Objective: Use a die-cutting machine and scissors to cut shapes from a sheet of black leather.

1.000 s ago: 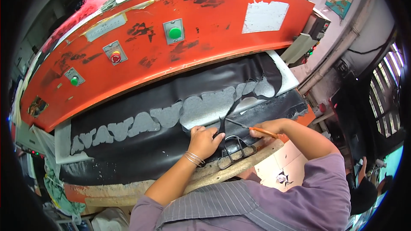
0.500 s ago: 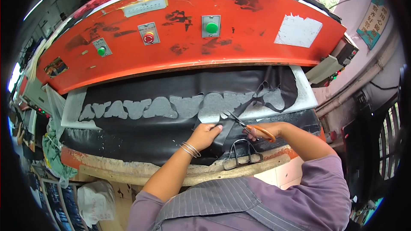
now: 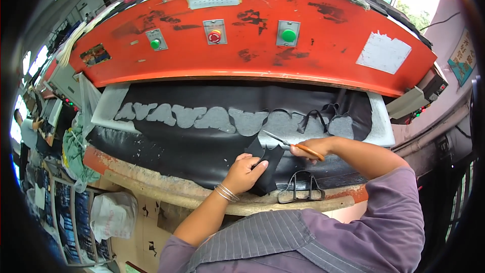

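A black sheet of material (image 3: 202, 146) lies on the bed of a red press machine (image 3: 252, 40), with a row of grey cut-out shapes (image 3: 217, 119) across it. My left hand (image 3: 245, 172) pinches a cut black piece (image 3: 268, 164) and lifts it off the sheet near the front edge. My right hand (image 3: 313, 147) grips orange-handled scissors (image 3: 290, 144), blades pointing left toward the piece. A black metal cutting die (image 3: 301, 188) lies on the front ledge just below my right hand. Thin black offcut strips (image 3: 313, 116) curl at the right of the sheet.
The red machine panel carries two green buttons (image 3: 288, 35) and a red stop button (image 3: 215, 36). A worn wooden ledge (image 3: 177, 189) runs along the front. Green cloth (image 3: 76, 156) and a white bag (image 3: 113, 215) hang at the lower left. Another person (image 3: 28, 126) stands at the far left.
The view has swung so the machine sits level. My left hand has taken hold of a cut black piece and raised it, and my right hand has brought the scissors beside it.
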Demonstrator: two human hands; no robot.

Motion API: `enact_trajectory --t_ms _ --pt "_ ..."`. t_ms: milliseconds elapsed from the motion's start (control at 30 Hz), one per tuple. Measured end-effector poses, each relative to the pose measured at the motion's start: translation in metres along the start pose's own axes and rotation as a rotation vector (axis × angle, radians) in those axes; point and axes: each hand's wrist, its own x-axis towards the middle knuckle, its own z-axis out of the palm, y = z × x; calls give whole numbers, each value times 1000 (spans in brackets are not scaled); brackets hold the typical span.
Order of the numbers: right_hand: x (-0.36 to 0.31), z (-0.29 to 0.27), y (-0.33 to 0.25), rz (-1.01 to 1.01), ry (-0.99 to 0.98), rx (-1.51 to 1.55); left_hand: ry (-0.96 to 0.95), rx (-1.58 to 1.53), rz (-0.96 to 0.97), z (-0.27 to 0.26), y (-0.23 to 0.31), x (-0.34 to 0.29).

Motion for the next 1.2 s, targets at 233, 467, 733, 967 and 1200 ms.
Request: enact_trajectory --t_ms 233,467,733,967,1200 --pt "55 -12 -55 80 78 -16 42 -324 -208 -42 13 -52" --pt "84 -21 -111 -29 -100 -230 638 -694 -337 -161 -16 -155" --pt "182 -11 -205 72 -110 -230 1081 -576 -183 -323 -97 -263" --pt "217 20 -297 83 -58 -269 633 -880 224 -569 -199 -435" --pt "271 40 -393 84 53 -559 659 225 -727 -597 -222 -234"
